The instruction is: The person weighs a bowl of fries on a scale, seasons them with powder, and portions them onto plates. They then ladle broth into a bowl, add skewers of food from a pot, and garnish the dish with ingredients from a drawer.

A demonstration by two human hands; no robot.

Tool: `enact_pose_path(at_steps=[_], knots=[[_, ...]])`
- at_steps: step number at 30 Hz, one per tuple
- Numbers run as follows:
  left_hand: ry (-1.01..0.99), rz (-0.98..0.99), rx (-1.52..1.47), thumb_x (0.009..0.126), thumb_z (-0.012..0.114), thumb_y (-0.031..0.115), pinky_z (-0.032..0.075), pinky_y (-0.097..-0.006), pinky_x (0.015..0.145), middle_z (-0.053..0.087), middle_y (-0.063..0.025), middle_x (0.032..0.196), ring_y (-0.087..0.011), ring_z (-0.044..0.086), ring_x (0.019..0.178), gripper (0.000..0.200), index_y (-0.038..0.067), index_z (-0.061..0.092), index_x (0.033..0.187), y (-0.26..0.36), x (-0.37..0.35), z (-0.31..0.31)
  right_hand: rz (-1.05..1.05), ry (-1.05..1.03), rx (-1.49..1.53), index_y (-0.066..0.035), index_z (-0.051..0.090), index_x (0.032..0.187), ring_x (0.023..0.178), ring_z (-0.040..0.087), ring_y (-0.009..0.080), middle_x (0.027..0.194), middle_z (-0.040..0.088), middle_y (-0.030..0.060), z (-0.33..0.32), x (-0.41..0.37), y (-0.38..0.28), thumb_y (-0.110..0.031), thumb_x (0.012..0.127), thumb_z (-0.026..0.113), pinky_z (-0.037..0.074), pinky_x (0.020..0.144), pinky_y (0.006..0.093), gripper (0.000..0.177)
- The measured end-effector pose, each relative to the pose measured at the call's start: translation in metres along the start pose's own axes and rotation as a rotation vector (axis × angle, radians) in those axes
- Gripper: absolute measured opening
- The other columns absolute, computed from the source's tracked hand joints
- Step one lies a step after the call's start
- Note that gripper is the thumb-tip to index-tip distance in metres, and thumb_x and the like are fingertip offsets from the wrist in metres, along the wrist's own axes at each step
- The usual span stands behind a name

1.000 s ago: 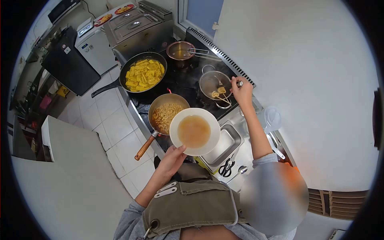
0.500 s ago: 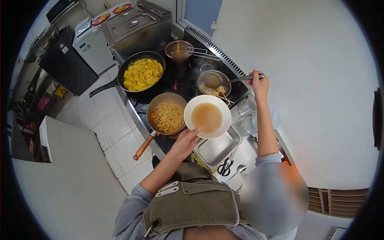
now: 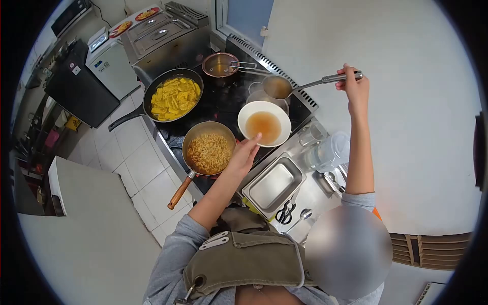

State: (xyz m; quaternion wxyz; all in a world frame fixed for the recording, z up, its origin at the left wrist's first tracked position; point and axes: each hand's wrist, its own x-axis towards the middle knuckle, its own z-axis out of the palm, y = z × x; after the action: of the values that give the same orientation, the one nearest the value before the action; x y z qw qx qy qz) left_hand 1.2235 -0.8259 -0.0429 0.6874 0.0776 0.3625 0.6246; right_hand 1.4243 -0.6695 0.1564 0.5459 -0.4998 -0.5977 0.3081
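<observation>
My left hand [image 3: 247, 152] grips the near rim of a white bowl [image 3: 244, 115] with its thumb inside. Brown broth [image 3: 264, 128] lies in the bowl. My right hand [image 3: 354, 84] is closed round the handle of a ladle [image 3: 278, 87], whose cup is full of brownish liquid and hangs just beyond the bowl. Below the ladle and partly behind the bowl is a small pot [image 3: 258, 95] on the stove. Left of the bowl stands a wooden-handled pan of noodles [image 3: 209, 153].
A black frying pan [image 3: 150, 87] holds yellow pieces in liquid. Behind it are a copper-coloured pot [image 3: 219, 66] and a steel food warmer [image 3: 168, 43]. Near me lie a steel tray [image 3: 274, 185], scissors [image 3: 285, 212], a spoon [image 3: 304, 215] and a clear jug [image 3: 330, 152].
My right hand has raised the ladle out of the small pot, moving up and right. The bowl has shifted away from me, over the pot's near side, hiding the skewers.
</observation>
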Motion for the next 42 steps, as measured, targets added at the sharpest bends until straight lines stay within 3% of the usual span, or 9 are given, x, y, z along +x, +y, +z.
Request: enact_pose_path(at_steps=[19, 22, 25, 29, 31, 34, 39, 41, 42], knots=[[-0.09, -0.01, -0.013, 0.077, 0.069, 0.027, 0.031, -0.0241, 0.097, 0.051, -0.0018, 0.108, -0.0098, 0.045, 0.105, 0.045, 0.006, 0.048, 0.111, 0.022, 0.036, 0.033, -0.131, -0.092, -0.141, 0.004, 0.059, 0.069, 0.044, 0.053, 0.0099, 0.059, 0.058, 0.0072, -0.004, -0.061, -0.051, -0.019, 0.087, 0.053, 0.042, 0.042, 0.022, 0.029], [-0.079, -0.012, -0.001, 0.077, 0.069, 0.027, 0.031, -0.0247, 0.098, 0.05, -0.0021, 0.108, -0.0104, 0.044, 0.106, 0.045, 0.006, 0.048, 0.111, 0.025, 0.032, 0.032, -0.304, -0.16, -0.124, 0.002, 0.057, 0.068, 0.045, 0.053, 0.01, 0.066, 0.058, 0.006, -0.006, -0.083, -0.056, -0.01, 0.084, 0.057, 0.04, 0.042, 0.0212, 0.02], [-0.068, -0.007, 0.003, 0.077, 0.069, 0.027, 0.031, -0.025, 0.097, 0.05, -0.0017, 0.106, -0.0105, 0.045, 0.104, 0.044, 0.006, 0.048, 0.11, 0.028, 0.025, 0.033, -0.717, -0.25, -0.359, 0.0, 0.058, 0.073, 0.049, 0.054, 0.0127, 0.065, 0.053, 0.0066, -0.016, -0.096, -0.045, -0.005, 0.077, 0.063, 0.043, 0.043, 0.0247, 0.007], [-0.082, -0.007, -0.001, 0.078, 0.069, 0.028, 0.032, -0.0249, 0.097, 0.05, -0.0014, 0.105, -0.0101, 0.045, 0.103, 0.044, 0.007, 0.048, 0.11, 0.029, 0.02, 0.033, -1.007, -0.378, -0.46, -0.003, 0.059, 0.072, 0.054, 0.056, 0.0144, 0.07, 0.054, 0.0059, -0.026, -0.125, -0.044, -0.005, 0.071, 0.067, 0.046, 0.044, 0.0255, 0.008], [-0.081, 0.012, -0.012, 0.077, 0.07, 0.028, 0.033, -0.0201, 0.088, 0.054, 0.0016, 0.099, -0.0044, 0.047, 0.094, 0.035, 0.007, 0.054, 0.101, 0.032, 0.012, 0.036, -1.267, -0.455, -0.559, -0.005, 0.06, 0.072, 0.055, 0.056, 0.015, 0.075, 0.054, 0.0047, -0.029, -0.138, -0.039, -0.008, 0.067, 0.071, 0.047, 0.044, 0.0245, 0.013], [-0.072, 0.008, -0.027, 0.077, 0.069, 0.027, 0.033, -0.021, 0.09, 0.053, 0.0005, 0.101, -0.0055, 0.046, 0.096, 0.037, 0.005, 0.054, 0.102, 0.034, 0.009, 0.035, -1.332, -0.5, -0.562, -0.005, 0.06, 0.072, 0.055, 0.057, 0.0144, 0.075, 0.055, 0.0046, -0.033, -0.152, -0.037, -0.009, 0.065, 0.073, 0.047, 0.044, 0.0227, 0.015], [-0.09, 0.031, -0.032, 0.078, 0.068, 0.026, 0.031, -0.0224, 0.094, 0.051, -0.001, 0.105, -0.0076, 0.045, 0.101, 0.042, 0.003, 0.051, 0.109, 0.038, -0.001, 0.033, -1.152, -0.277, -0.433, -0.002, 0.059, 0.071, 0.053, 0.057, 0.0139, 0.074, 0.056, 0.0066, -0.039, -0.162, -0.022, -0.004, 0.073, 0.066, 0.047, 0.046, 0.0245, 0.007], [-0.087, 0.029, -0.022, 0.079, 0.067, 0.027, 0.031, -0.0244, 0.097, 0.049, -0.0026, 0.107, -0.0101, 0.044, 0.104, 0.044, 0.005, 0.048, 0.112, 0.038, -0.003, 0.027, -0.615, 0.11, -0.072, 0.0, 0.057, 0.069, 0.054, 0.057, 0.0124, 0.075, 0.057, 0.0081, -0.037, -0.154, -0.014, -0.004, 0.079, 0.059, 0.047, 0.052, 0.0236, 0.012], [-0.077, 0.028, -0.016, 0.081, 0.065, 0.028, 0.03, -0.0265, 0.099, 0.047, -0.0042, 0.109, -0.0126, 0.042, 0.106, 0.046, 0.007, 0.045, 0.116, 0.037, -0.005, 0.024, -0.614, 0.115, -0.073, 0.0, 0.057, 0.069, 0.054, 0.057, 0.0124, 0.075, 0.057, 0.0081, -0.037, -0.149, -0.016, -0.004, 0.079, 0.059, 0.047, 0.052, 0.0236, 0.012]])
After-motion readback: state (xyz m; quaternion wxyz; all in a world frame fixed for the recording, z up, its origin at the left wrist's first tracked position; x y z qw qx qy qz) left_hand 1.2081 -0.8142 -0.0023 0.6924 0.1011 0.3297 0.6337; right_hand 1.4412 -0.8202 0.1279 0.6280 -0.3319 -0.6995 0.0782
